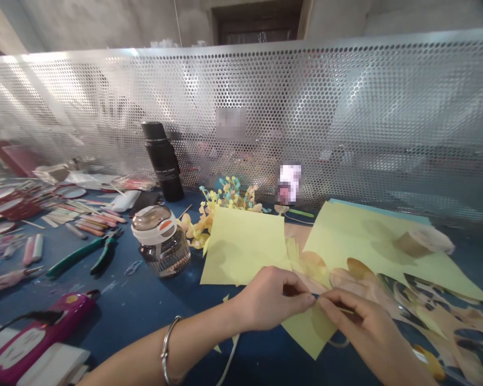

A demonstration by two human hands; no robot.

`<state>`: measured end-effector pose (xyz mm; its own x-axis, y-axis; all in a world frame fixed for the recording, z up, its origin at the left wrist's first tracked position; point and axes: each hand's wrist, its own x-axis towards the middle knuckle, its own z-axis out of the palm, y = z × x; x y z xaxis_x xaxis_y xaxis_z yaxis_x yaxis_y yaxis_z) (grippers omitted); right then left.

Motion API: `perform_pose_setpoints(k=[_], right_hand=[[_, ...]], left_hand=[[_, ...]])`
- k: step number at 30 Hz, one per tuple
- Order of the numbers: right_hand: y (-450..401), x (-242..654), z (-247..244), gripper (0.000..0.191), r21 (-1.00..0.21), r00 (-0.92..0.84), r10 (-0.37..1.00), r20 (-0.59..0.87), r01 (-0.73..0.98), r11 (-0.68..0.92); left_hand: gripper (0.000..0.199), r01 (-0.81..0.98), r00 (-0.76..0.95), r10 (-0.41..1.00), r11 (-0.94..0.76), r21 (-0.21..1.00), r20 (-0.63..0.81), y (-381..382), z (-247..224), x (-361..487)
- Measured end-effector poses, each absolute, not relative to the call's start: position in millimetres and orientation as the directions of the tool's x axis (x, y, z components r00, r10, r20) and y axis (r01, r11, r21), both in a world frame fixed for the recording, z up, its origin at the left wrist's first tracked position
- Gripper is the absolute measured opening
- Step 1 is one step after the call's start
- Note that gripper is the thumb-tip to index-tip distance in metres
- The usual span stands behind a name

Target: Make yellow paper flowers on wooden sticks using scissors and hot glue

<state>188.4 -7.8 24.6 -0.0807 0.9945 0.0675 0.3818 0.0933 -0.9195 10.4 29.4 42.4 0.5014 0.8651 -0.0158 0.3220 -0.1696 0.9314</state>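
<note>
While the left hand (pixel 268 300) and right hand (pixel 358 319) pinch a yellow paper sheet (pixel 309 335), they hide its far part; a yellow object (pixel 435 367) at near right is hard to identify.

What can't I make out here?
All in the head view:
Anything pinched by the left hand or right hand: hidden by their own fingers.
Lettering on the black flask: too small, blurred.
Purple device: near end cut off by the left edge.
Bright patch: content pixelated.
</note>
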Motion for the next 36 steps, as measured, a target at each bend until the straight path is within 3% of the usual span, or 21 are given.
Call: perform_pose_setpoints(k=[14, 23, 36], right_hand=[[-6.8, 194.6, 23.6, 0.037, -0.885, -0.181, 0.982, 0.060, 0.445, 0.136], [-12.6, 192.1, 24.4, 0.034, -0.856, -0.261, 0.965, 0.024, 0.493, 0.155], [-5.5, 200.7, 22.2, 0.037, -0.910, -0.186, 0.982, -0.040, 0.412, 0.041]], left_hand=[[0.022, 0.331, 0.506, 0.862, -0.169, 0.929, -0.023, 29.0, 42.6, 11.5], [0.023, 0.309, 0.476, 0.875, -0.072, 0.948, -0.089, 13.5, 34.9, 5.7], [0.019, 0.247, 0.485, 0.875, -0.136, 0.959, -0.001, 25.8, 39.9, 16.2]])
